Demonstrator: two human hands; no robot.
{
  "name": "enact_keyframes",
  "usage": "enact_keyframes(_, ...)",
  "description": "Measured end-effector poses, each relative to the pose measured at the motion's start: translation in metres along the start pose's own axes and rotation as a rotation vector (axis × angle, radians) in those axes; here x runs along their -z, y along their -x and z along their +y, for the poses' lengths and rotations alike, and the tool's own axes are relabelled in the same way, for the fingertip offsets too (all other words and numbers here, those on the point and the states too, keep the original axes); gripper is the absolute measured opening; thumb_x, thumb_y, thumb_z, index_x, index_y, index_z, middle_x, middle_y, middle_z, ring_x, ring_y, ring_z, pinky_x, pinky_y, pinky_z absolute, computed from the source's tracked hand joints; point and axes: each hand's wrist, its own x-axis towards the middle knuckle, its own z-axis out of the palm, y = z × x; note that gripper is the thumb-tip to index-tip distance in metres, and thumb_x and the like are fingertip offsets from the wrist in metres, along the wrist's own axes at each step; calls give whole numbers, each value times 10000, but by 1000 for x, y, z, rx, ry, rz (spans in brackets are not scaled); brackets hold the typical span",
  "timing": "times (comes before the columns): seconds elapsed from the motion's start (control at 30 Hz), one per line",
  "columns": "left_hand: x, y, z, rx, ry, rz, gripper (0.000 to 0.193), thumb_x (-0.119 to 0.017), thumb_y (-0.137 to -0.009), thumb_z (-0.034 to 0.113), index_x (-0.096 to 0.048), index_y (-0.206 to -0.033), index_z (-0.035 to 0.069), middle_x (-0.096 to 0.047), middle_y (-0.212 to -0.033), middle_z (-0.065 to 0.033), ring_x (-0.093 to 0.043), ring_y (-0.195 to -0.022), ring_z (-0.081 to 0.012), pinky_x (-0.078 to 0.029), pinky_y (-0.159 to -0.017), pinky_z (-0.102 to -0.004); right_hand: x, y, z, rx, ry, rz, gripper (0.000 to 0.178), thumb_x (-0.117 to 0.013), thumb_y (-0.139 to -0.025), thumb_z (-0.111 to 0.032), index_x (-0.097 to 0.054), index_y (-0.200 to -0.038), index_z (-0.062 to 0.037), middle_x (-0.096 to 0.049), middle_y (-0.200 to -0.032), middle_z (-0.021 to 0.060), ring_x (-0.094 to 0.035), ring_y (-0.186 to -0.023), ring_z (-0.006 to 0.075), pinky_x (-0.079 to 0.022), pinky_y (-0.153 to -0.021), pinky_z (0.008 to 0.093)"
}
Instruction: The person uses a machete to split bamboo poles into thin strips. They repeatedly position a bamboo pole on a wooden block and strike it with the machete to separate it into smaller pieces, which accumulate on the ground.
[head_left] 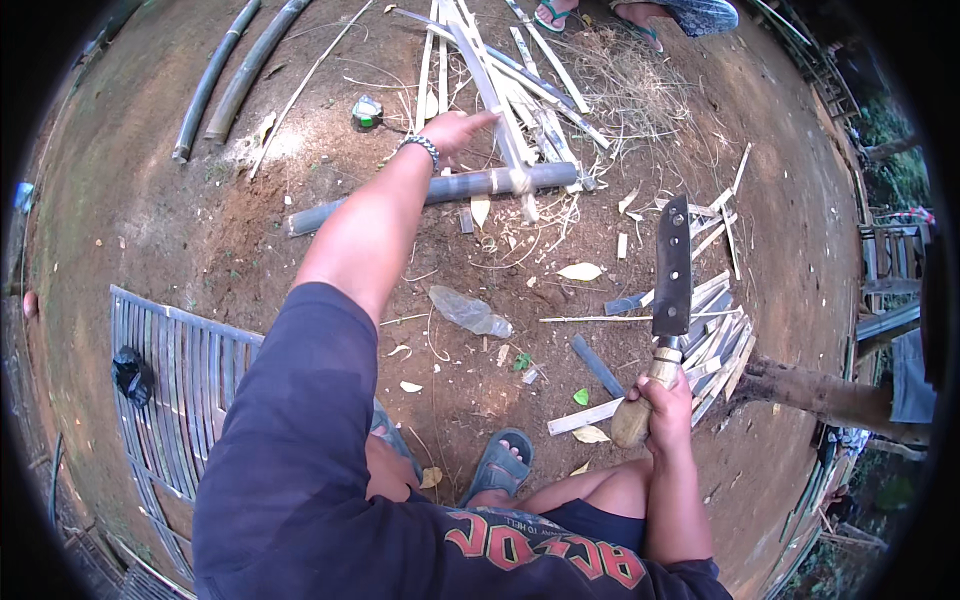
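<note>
Two hands are at work, well apart. The right hand point(665, 400) is clenched round the pale wooden handle of a heavy cleaver point(672, 268), blade upright, edge away from the body, above a heap of split bamboo strips point(715, 345). The left hand point(452, 130) is stretched far forward with the arm almost straight, a beaded bracelet point(421, 147) at the wrist, fingers loose and unclenched, at or just short of a bundle of long bamboo slats point(490, 70) that lies across a grey bamboo pole point(440, 188) on the bare earth floor; whether they touch I cannot tell

The risk, as I judge it, lies in the raised blade while the body leans forward: a shift of balance could bring it down toward the bare knee or the sandalled foot point(500, 465). The slats' split edges could cut the reaching fingers. Loose offcuts and a crumpled plastic bottle point(470, 312) underfoot could slide. Another person's sandalled feet point(590, 12) stand near the slats' far end
</note>
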Motion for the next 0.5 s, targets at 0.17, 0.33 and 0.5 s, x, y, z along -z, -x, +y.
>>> enact_keyframes(0.17,40,2,-84,35,-819,128,781,-672,-910,516,-503,-1424,-46,-520,-1472,-258,-521,-1368,-351,-413,-1144,-416,2,12,7,-28,24,2,264,-637,-842,-15,-523,-1078,-36,-610,-819,48,-613,-694,149,-515,-675,312)
enact_keyframes(0.33,53,52,-154,61,-1203,148,703,-690,-906,286,-405,-1537,162,-417,-1571,-121,-390,-1459,-318,-340,-1180,-528,10,17,18,-34,132,-23,247,-635,-831,-3,-521,-1047,-43,-617,-813,45,-620,-699,149,-526,-687,314)
enact_keyframes(0.5,53,63,-147,17,-1223,192,520,-658,-905,202,-527,-1404,129,-504,-1461,-125,-468,-1387,-315,-385,-1142,-529,4,15,19,-70,143,-19,280,-636,-820,6,-508,-1063,-48,-611,-811,50,-613,-687,160,-530,-683,330)
